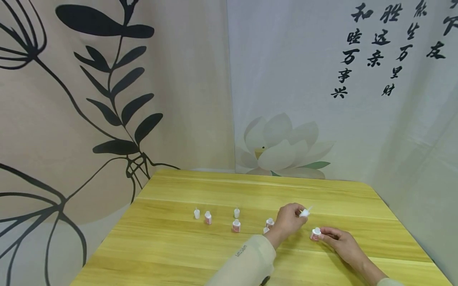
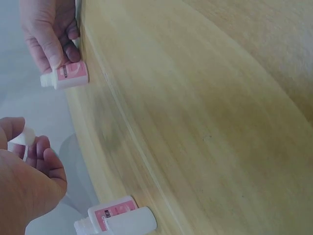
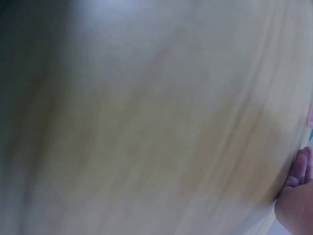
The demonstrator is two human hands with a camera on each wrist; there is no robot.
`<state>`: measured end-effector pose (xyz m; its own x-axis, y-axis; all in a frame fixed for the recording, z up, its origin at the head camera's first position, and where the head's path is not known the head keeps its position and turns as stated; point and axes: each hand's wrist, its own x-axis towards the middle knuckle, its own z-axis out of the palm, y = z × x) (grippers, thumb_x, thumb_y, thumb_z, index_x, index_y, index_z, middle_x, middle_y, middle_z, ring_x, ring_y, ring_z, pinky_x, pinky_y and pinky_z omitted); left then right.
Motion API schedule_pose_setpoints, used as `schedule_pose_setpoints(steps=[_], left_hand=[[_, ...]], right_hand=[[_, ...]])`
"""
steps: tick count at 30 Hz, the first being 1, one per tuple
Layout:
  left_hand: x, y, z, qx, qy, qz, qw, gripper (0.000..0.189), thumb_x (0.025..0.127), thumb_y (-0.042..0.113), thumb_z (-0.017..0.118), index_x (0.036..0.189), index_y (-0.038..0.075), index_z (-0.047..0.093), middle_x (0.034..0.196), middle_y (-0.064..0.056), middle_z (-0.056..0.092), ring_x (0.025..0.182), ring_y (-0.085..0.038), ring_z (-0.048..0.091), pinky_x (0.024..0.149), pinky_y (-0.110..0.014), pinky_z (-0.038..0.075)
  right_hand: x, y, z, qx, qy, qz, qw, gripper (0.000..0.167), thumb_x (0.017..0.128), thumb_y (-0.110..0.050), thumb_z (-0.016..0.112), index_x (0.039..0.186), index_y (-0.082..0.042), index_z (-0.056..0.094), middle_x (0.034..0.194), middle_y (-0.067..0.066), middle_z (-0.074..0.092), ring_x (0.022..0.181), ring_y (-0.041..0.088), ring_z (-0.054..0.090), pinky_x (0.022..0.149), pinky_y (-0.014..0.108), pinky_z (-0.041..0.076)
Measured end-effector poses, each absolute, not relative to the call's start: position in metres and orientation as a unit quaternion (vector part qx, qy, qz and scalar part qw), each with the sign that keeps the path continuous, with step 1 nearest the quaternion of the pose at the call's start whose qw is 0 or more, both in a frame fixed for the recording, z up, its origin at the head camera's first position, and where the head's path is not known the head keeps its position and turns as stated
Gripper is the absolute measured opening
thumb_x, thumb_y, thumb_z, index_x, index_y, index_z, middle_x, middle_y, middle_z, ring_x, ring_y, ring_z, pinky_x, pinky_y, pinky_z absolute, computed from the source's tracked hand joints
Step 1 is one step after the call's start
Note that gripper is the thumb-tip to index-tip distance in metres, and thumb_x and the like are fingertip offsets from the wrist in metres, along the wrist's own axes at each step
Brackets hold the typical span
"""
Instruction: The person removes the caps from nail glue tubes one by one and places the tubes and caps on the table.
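My left hand (image 1: 290,219) pinches a small white cap with a thin pointed tip (image 1: 305,212), held above the table. In the left wrist view, the same hand (image 2: 34,181) hides most of that cap (image 2: 28,136). A little to the right, my right hand (image 1: 341,243) grips a small white bottle with a pink label (image 1: 315,234) between thumb and fingers. This bottle (image 2: 72,75) shows a ridged, uncapped neck in the left wrist view, its base at the tabletop. Only part of the right hand (image 3: 296,205) enters the right wrist view, at its edge.
On the wooden table (image 1: 171,250), two pink-labelled bottles (image 1: 208,217) (image 1: 236,226) stand at left, near two white caps (image 1: 196,213) (image 1: 237,212). Another bottle (image 1: 270,223) and a white piece (image 1: 266,230) sit close beside my left wrist. A printed curtain (image 1: 193,99) hangs behind.
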<state>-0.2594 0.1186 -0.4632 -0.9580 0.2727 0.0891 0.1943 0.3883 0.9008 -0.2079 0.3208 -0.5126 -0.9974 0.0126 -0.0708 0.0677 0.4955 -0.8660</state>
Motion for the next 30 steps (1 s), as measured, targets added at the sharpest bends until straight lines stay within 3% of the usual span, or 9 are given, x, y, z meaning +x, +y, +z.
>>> schedule_pose_setpoints(steps=[8,15,23,30], left_hand=[[-0.252,0.119,-0.463,0.145,0.822,0.549,0.039,0.013,0.088,0.009,0.075,0.096,0.014,0.068,0.079,0.012,0.058,0.072,-0.002,0.053,0.064,-0.019,0.047],[-0.247,0.12,-0.467,0.134,0.813,0.566,0.04,0.014,0.085,0.007,0.078,0.09,0.014,0.067,0.076,0.011,0.059,0.07,-0.002,0.053,0.063,-0.019,0.048],[-0.241,0.124,-0.475,0.102,0.81,0.577,0.034,0.018,0.082,0.007,0.08,0.093,0.014,0.067,0.083,0.01,0.057,0.076,-0.003,0.052,0.067,-0.02,0.049],[-0.232,0.125,-0.479,0.086,0.809,0.581,0.021,0.022,0.078,0.001,0.081,0.084,0.014,0.064,0.077,0.009,0.055,0.07,-0.003,0.05,0.064,-0.021,0.047]], right_hand=[[-0.208,0.322,-0.513,0.019,0.866,-0.499,0.031,0.05,0.095,-0.034,0.068,0.129,0.003,0.062,0.124,0.015,0.065,0.11,0.019,0.06,0.083,0.023,0.05],[-0.207,0.321,-0.512,0.021,0.859,-0.511,0.033,0.047,0.096,-0.031,0.067,0.128,0.003,0.062,0.126,0.016,0.064,0.111,0.017,0.059,0.083,0.023,0.05],[-0.207,0.321,-0.511,0.022,0.848,-0.529,0.04,0.045,0.095,-0.032,0.068,0.125,0.001,0.064,0.125,0.015,0.065,0.108,0.014,0.06,0.085,0.024,0.05],[-0.207,0.321,-0.512,0.02,0.843,-0.537,0.034,0.043,0.094,-0.029,0.069,0.123,0.002,0.065,0.122,0.014,0.067,0.106,0.011,0.061,0.084,0.023,0.05]])
